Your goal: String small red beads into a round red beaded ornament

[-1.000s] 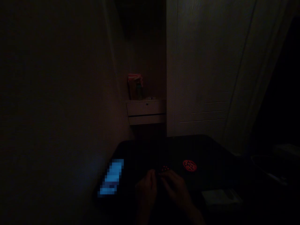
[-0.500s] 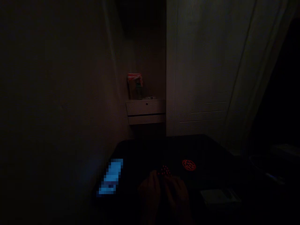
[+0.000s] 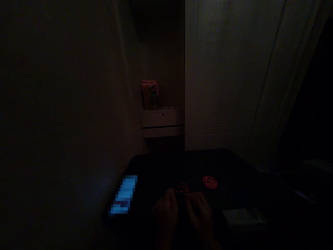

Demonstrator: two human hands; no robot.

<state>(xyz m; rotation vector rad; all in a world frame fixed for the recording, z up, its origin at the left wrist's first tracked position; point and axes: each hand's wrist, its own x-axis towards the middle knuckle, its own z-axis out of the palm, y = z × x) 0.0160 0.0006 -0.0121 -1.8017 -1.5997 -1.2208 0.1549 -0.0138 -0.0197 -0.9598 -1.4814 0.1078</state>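
Note:
The room is very dark. My left hand point(image 3: 165, 211) and my right hand point(image 3: 200, 212) are close together over a dark table point(image 3: 161, 166), fingers curled. Between their fingertips sits a small dark thing with red dots point(image 3: 182, 188), and both hands seem to pinch it. A round red dotted piece point(image 3: 210, 182) lies on the table to the right of it, apart from my hands. A glowing blue screen point(image 3: 124, 195) lies flat to the left of my left hand.
A pale flat box point(image 3: 243, 216) lies on the table at the right. A small wall shelf with a drawer point(image 3: 161, 123) carries a red-topped packet point(image 3: 149, 94). A white door point(image 3: 221, 76) stands behind the table, a wall at the left.
Both hands stay together at the red-dotted thing, shifting only slightly. The picture dimmed half a second ago and the hands show a little more clearly now.

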